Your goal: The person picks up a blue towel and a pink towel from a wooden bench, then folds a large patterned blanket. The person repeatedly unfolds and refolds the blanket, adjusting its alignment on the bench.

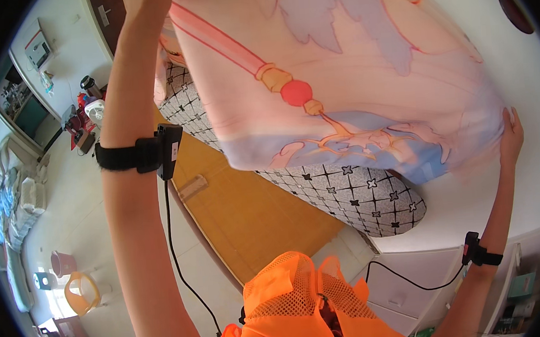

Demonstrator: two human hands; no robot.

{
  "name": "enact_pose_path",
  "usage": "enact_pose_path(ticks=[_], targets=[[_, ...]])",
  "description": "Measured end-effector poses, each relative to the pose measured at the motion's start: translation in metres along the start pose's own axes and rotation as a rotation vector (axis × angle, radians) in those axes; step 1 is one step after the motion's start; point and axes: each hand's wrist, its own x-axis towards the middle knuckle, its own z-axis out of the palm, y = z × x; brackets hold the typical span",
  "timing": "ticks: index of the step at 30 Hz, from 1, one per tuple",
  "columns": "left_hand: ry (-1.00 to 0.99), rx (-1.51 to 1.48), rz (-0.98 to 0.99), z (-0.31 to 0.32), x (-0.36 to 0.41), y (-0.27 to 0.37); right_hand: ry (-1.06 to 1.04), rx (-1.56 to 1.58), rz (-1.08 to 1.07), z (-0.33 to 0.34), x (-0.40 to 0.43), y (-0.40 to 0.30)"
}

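A large pink and blue printed cloth (363, 96) spreads across the upper middle of the view, drawn out between both arms. At the top edge my left hand (148, 1) is at the cloth's upper left corner; its fingers are cut off by the frame, so its grip is unclear. My right hand (511, 133) holds the cloth's right edge, with fingertips showing beside the white wall. Below the cloth lies a grey padded cushion (347, 196) with a black star-and-line pattern. Black straps with small devices sit on both forearms.
A yellow-brown board (239, 194) with a taped patch lies below the cushion. White drawers (414, 280) and an open shelf (522, 287) stand at the lower right. Across the tiled floor at left are a yellow plastic chair (77, 294), a pink bucket (64, 263) and heaped fabrics (11, 200).
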Motion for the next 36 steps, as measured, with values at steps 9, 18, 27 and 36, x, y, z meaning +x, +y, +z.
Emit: enact_pose_path(ticks=[9, 18, 27, 36], targets=[[-0.478, 0.630, 0.043, 0.023, -0.039, -0.032, 0.130, -0.027, 0.022, -0.024, 0.040, 0.111], [-1.080, 0.943, -0.468, -0.009, -0.200, -0.224, -0.162, -0.004, -0.103, 0.020, -0.008, 0.119], [-1.358, 1.050, -0.935, 0.027, -0.413, -0.230, -0.347, 0.203, 0.030, 0.066, -0.017, 0.119], [-0.873, 1.298, -0.894, 0.020, -0.430, -0.207, -0.837, 0.370, 0.004, 0.143, -0.065, 0.124]])
